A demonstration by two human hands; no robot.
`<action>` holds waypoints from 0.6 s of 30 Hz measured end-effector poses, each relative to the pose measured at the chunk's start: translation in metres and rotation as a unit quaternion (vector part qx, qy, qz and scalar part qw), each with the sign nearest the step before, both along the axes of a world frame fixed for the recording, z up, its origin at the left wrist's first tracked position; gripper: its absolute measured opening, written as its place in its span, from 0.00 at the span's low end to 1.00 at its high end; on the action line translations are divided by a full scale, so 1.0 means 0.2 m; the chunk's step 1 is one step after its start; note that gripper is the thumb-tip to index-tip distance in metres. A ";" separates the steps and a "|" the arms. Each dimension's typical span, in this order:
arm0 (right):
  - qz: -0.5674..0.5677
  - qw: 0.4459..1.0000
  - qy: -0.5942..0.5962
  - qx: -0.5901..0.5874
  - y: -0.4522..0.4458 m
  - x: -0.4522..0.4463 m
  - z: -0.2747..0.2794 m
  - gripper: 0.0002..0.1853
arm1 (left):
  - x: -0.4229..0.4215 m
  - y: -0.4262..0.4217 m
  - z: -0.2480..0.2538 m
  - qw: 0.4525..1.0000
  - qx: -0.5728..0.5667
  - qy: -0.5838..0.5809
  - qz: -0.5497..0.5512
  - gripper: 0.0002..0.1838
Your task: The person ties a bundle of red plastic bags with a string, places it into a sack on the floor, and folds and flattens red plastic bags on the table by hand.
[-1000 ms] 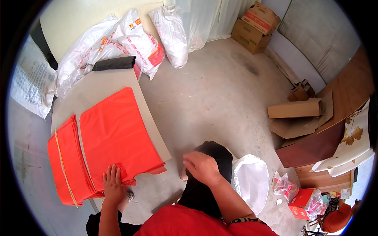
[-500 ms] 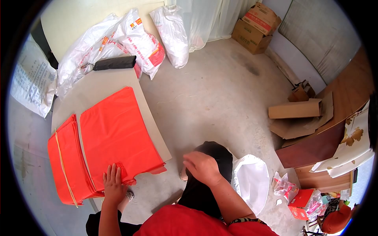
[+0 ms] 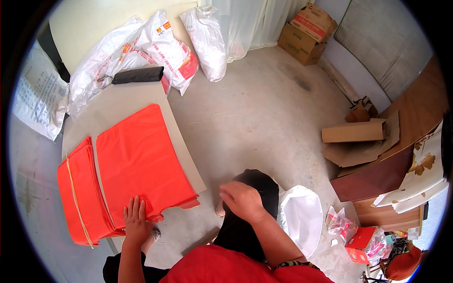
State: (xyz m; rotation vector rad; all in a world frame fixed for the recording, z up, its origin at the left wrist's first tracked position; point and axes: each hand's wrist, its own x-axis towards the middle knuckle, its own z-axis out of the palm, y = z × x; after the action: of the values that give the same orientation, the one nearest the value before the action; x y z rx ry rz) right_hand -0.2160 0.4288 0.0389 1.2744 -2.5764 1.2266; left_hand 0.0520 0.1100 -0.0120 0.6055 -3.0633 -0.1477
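My left hand (image 3: 135,217) lies flat with fingers out, at the near edge of a stack of red plastic bags (image 3: 137,146). The stack's near edge is notched and hangs a little past the table edge. Beside it on the left is a second, narrower red stack (image 3: 78,188), with a yellowish band (image 3: 75,200) across it. Over my dark-trousered leg (image 3: 257,181) is my right hand (image 3: 243,202). Its fingers are loosely bent and point left, and nothing shows in them; the palm side is hidden.
The stacks lie on a beige table (image 3: 181,146) with a black roll (image 3: 138,75) at its far end. White sacks (image 3: 163,52) stand behind. A white-lined container (image 3: 302,217) stands at my right. Cardboard boxes (image 3: 302,42) and flattened cardboard (image 3: 354,132) are farther off.
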 end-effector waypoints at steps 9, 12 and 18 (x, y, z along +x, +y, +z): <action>-0.001 1.000 -0.001 0.009 0.00 0.00 -0.01 0.10 | 0.00 0.00 -0.01 1.000 0.000 0.002 0.000 0.48; -0.001 1.000 0.000 0.006 -0.01 0.00 -0.02 0.10 | 0.00 0.00 -0.01 1.000 -0.004 0.003 0.001 0.48; 0.003 1.000 0.003 0.005 -0.02 0.01 -0.02 0.10 | -0.01 0.01 0.01 1.000 0.006 0.001 0.004 0.46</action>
State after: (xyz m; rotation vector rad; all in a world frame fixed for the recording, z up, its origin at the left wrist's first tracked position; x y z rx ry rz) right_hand -0.2142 0.4241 0.0351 1.2856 -2.5791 1.2108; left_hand 0.0508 0.1117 -0.0099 0.6186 -3.0595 -0.1653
